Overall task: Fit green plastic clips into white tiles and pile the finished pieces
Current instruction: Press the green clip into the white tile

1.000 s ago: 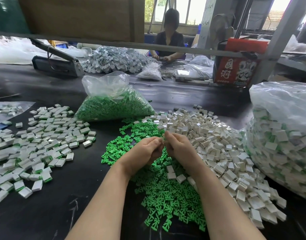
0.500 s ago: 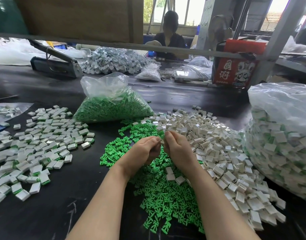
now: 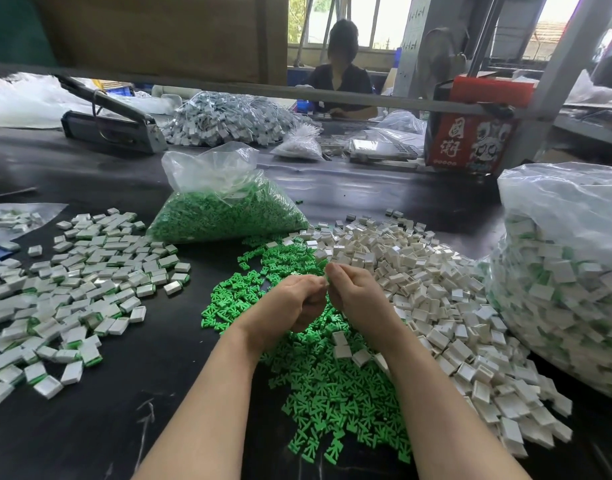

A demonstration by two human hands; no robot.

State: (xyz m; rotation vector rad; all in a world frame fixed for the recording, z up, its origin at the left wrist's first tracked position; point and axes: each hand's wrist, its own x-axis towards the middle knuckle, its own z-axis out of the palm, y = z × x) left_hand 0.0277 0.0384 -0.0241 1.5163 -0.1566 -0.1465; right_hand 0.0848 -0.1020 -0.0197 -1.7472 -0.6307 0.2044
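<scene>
Little has moved since the earlier frames: both hands stay knuckle to knuckle above the green clips point(image 3: 318, 386), with fingers slightly regripped. The left hand point(image 3: 290, 303) is curled into a loose fist, and the right hand point(image 3: 353, 292) curls too, thumb and fingertips pinched together at the top. Whatever piece they hold is hidden between the fingers, so its facing and long axis cannot be told; whether the left holds anything is unclear.

Loose clips, matte green and branched like small forks, lie scattered every way on the black table point(image 3: 89, 427) under the wrists. To the right spreads a heap of white tiles point(image 3: 436, 289), small glossy rectangular shells, some open side up. At left lies the finished pile point(image 3: 72, 289), flat white pieces with green edges. A clear crinkled bag of clips point(image 3: 224, 209) sits farther back, and a big bag of finished pieces point(image 3: 561, 278) is cut off at the right edge.
</scene>
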